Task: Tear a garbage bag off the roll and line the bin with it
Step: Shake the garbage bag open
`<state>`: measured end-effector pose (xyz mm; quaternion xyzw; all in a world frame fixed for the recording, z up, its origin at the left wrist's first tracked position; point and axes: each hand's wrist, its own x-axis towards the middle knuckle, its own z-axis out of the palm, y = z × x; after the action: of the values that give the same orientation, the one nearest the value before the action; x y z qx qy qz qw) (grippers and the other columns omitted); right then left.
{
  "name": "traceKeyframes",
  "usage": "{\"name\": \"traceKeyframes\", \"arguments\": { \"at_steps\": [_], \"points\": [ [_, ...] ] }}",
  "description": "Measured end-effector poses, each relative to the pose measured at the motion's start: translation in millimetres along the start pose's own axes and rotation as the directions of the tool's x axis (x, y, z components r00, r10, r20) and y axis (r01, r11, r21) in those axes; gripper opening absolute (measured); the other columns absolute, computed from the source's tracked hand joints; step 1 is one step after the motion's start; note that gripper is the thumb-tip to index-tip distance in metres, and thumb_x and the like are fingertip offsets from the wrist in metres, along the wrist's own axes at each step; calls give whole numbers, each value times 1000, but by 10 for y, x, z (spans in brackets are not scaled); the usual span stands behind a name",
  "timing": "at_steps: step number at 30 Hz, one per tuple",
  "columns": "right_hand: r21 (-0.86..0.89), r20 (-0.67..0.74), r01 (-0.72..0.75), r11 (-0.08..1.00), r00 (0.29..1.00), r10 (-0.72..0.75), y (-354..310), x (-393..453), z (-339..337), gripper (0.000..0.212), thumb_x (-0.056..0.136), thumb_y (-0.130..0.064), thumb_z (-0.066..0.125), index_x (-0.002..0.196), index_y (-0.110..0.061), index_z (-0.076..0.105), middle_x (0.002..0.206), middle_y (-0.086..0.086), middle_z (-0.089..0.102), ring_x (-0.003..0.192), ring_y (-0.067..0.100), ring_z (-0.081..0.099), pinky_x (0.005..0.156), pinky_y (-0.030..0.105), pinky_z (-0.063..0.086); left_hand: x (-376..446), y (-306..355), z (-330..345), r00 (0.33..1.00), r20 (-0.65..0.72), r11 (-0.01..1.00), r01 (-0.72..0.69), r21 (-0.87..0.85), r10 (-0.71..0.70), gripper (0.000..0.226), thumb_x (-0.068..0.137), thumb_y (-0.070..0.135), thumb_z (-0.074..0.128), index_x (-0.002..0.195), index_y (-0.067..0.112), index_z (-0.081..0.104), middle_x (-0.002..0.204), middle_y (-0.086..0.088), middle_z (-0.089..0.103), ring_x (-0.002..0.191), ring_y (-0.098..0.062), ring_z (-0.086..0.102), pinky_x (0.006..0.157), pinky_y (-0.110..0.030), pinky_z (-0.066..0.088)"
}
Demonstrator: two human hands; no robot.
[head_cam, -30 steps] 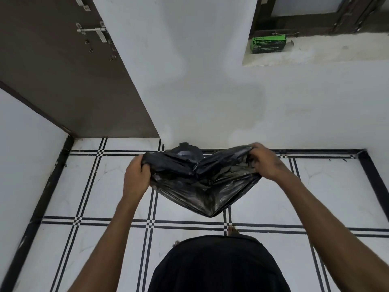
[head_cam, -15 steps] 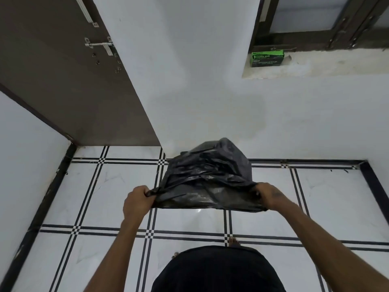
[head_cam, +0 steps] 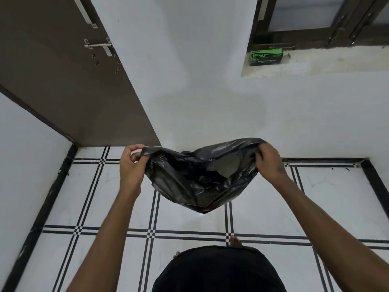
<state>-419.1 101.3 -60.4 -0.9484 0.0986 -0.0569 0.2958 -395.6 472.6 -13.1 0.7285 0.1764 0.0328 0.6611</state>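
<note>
Floor (head_cam: 189, 220) of white tiles with black double lines is filling the lower view, running up to a plain white wall (head_cam: 210, 91); brown wooden door (head_cam: 63, 81) with a metal slide bolt (head_cam: 100, 46) is standing at upper left; dark-framed window (head_cam: 315, 20) is sitting at upper right above a rough pale ledge (head_cam: 326, 64); crumpled black plastic garbage bag (head_cam: 195, 180) is hanging in the air between both hands, above the floor and near the wall, mouth stretched wide and facing the camera, bottom sagging to a point; bin is not discernible, only a small dark bit is showing just behind the bag's upper rim, cannot tell what it is; left hand (head_cam: 131, 167) is pinching the bag's left rim, thumb and fingers clamped on the plastic; right hand (head_cam: 268, 163) is gripping the right rim, fingers curled closed over the bunched edge; green cardboard box of garbage bags (head_cam: 266, 56) is lying on the ledge, well apart from the hands; bare toes (head_cam: 233, 241) are peeking out on the tiles below.
</note>
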Motion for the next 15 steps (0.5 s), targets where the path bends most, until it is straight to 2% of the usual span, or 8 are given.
{"name": "traceKeyframes", "arguments": {
  "at_steps": [3,5,7,9,11,13,15],
  "points": [
    [37,-17,23,999,1000,-22,33,-74,15,29,92,5,46,115,-1,61,121,14,51,105,27,55,87,16,35,-6,-76,-33,991,-25,974,-124,188,131,7,95,23,63,89,24,67,87,-4,70,75,-15,59,65,-27,47],
    [47,-17,29,998,999,-29,119,-147,52,36,89,7,49,120,-4,64,125,12,48,108,22,53,91,10,32,-35,-170,-60,983,28,911,-180,372,183,25,99,34,54,85,19,69,81,0,70,73,-13,61,66,-29,47],
    [17,-17,-1,1000,1000,1,219,-202,77,36,88,6,51,119,-5,66,124,11,48,108,23,54,92,18,39,-93,-190,-61,981,28,821,-174,544,190,41,103,39,47,77,14,66,72,0,65,67,-17,58,60,-29,39],
    [-42,-20,-22,999,1000,21,331,-229,95,29,87,3,54,110,-5,68,116,10,50,102,28,56,86,29,47,-128,-207,-32,978,9,750,-165,641,207,46,105,38,43,75,10,64,73,-2,64,71,-23,57,60,-30,34],
    [-75,-8,-18,997,1000,17,419,-230,97,19,88,1,54,101,-4,66,105,9,52,94,30,56,76,33,47,-121,-228,-11,974,13,716,-176,675,227,39,104,34,46,90,8,72,88,-3,68,81,-23,61,69,-30,38],
    [-80,14,17,997,1000,-16,493,-203,80,13,90,1,52,96,-5,61,94,6,52,86,31,56,69,32,41,-107,-230,13,971,21,723,-192,663,239,28,101,27,52,105,10,74,101,-2,72,87,-18,63,75,-29,41],
    [-86,45,64,994,997,-60,570,-160,62,13,92,1,50,94,-7,60,90,8,58,82,33,58,67,32,38,-119,-220,59,966,21,719,-207,663,258,18,97,20,59,106,13,74,102,0,72,85,-15,63,76,-28,43]
  ]
}}
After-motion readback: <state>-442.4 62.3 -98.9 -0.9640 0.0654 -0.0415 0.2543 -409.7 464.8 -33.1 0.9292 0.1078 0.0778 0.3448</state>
